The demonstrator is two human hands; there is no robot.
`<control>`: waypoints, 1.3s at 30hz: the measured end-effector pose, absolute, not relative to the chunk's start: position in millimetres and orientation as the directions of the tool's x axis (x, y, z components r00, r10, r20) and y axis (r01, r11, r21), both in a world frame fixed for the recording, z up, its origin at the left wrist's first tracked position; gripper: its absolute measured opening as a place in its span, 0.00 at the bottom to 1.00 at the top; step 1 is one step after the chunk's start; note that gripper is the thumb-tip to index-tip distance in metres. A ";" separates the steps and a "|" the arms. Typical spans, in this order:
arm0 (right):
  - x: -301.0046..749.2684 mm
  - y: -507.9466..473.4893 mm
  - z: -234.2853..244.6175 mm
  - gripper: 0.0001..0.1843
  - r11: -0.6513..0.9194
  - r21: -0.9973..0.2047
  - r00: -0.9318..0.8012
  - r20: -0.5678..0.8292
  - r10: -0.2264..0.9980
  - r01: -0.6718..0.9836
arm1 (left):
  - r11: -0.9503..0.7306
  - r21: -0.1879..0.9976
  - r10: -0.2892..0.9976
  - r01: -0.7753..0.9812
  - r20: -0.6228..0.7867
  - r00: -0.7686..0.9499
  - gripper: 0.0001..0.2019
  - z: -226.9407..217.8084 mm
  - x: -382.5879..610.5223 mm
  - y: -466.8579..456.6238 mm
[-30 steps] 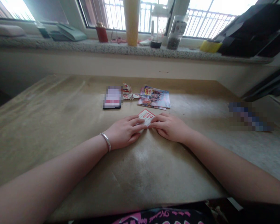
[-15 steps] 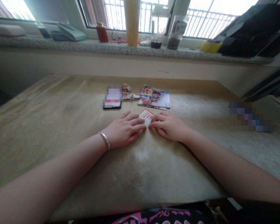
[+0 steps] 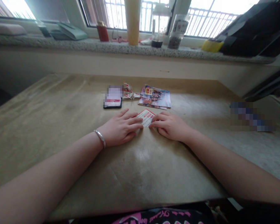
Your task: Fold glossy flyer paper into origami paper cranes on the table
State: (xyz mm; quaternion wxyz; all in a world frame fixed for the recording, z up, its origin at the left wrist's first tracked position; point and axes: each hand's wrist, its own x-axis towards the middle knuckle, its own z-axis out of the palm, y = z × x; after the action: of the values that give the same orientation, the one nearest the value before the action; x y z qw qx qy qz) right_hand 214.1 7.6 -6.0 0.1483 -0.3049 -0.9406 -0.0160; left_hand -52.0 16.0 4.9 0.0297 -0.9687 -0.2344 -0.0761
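A small white folded paper [image 3: 146,115] with red printing and a red edge lies on the table between my hands. My left hand [image 3: 120,127], a silver bracelet on its wrist, rests flat with fingers stretched out, its fingertips over the paper's left side. On the other side, my right hand [image 3: 170,126] has bent fingers that hold the paper's right edge near its front corner. The paper's side corners are partly hidden under the fingers.
Behind the paper are a phone-like dark-edged object [image 3: 112,98], partly blurred out, a crumpled wrapper [image 3: 128,92] and printed leaflets [image 3: 157,99]. A blurred-out item [image 3: 250,116] lies far right. Bottles and a red container [image 3: 103,32] line the windowsill [image 3: 84,44].
My left hand has slid slightly left and its fingertips have drawn back, so more of the paper shows. My right hand has stayed about where it was.
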 end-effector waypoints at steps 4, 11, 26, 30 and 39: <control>214.9 7.6 -5.8 0.17 0.817 -0.067 -0.772 0.294 0.564 0.572 | -0.882 -0.022 0.461 0.471 0.170 0.871 0.16 5.6 -53.9 15.2; 215.3 7.9 -5.9 0.17 0.819 -0.071 -0.773 0.294 0.563 0.570 | -0.880 -0.052 0.457 0.472 0.175 0.872 0.16 5.9 -57.9 17.4; 214.6 6.8 -5.0 0.17 0.820 -0.094 -0.763 0.318 0.562 0.565 | -0.889 0.027 0.457 0.457 0.111 0.883 0.15 19.8 -68.9 21.6; 214.9 8.1 -5.8 0.17 0.824 -0.099 -0.769 0.313 0.558 0.558 | -0.895 0.043 0.446 0.444 0.108 0.889 0.16 22.8 -69.4 22.2; 215.9 9.3 -8.2 0.18 0.828 -0.096 -0.773 0.313 0.552 0.552 | -0.864 0.055 0.503 0.500 0.077 0.861 0.15 31.4 -75.2 26.0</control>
State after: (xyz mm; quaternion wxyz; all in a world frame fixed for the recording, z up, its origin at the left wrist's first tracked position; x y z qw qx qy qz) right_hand 215.9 9.3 -8.2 0.1662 -0.2933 -0.9415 -0.0008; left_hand -75.2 26.0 31.4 -0.0165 -0.9645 -0.2599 -0.0442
